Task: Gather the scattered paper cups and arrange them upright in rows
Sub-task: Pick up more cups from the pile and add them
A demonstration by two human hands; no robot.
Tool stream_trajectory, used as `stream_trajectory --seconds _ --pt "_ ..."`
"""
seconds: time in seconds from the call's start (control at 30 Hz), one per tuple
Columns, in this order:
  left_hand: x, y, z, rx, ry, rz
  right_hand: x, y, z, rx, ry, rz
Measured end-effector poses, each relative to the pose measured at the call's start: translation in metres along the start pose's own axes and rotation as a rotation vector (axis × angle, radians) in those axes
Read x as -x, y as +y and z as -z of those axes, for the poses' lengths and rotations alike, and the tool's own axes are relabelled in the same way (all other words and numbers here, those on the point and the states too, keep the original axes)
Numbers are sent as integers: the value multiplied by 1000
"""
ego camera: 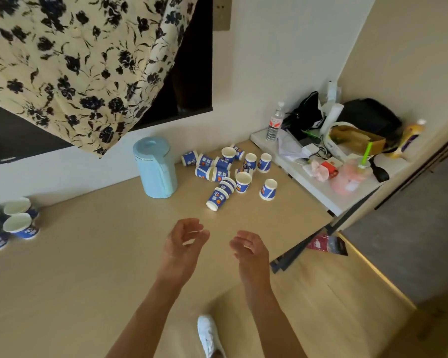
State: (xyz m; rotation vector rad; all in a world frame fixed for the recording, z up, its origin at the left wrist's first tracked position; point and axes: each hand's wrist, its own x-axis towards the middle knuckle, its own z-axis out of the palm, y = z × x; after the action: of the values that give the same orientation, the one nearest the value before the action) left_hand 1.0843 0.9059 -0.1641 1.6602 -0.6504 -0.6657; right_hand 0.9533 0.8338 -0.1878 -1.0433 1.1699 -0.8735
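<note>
Head view showed the left hand [183, 242] and right hand [248, 248] empty, fingers loosely curled, above the tabletop [93, 267]. Scattered paper cups [229, 171] lay beyond, just right of a blue kettle [155, 170]; upright cups [11, 223] stood far left.

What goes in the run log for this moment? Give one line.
hands: left hand open, right hand open, both empty | scattered cups right of kettle | upright cups far left | next: likely reach pile
</note>
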Motion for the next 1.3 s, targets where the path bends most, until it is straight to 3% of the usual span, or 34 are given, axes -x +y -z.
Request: stream_trajectory --seconds 0.37,0.77,0.9,1.3 --pt "-128 -25 -93 -2 70 129 -140 -28 37 102 -48 -126" --pt "-228 -83 -173 -591 163 278 -263 -26 42 123 -284 -293" --pt "-263 -112 -187 -780 158 284 -290 -26 60 142 -282 -310" --pt "-307 -141 -218 -989 61 385 -319 -10 111 244 -302 -340"
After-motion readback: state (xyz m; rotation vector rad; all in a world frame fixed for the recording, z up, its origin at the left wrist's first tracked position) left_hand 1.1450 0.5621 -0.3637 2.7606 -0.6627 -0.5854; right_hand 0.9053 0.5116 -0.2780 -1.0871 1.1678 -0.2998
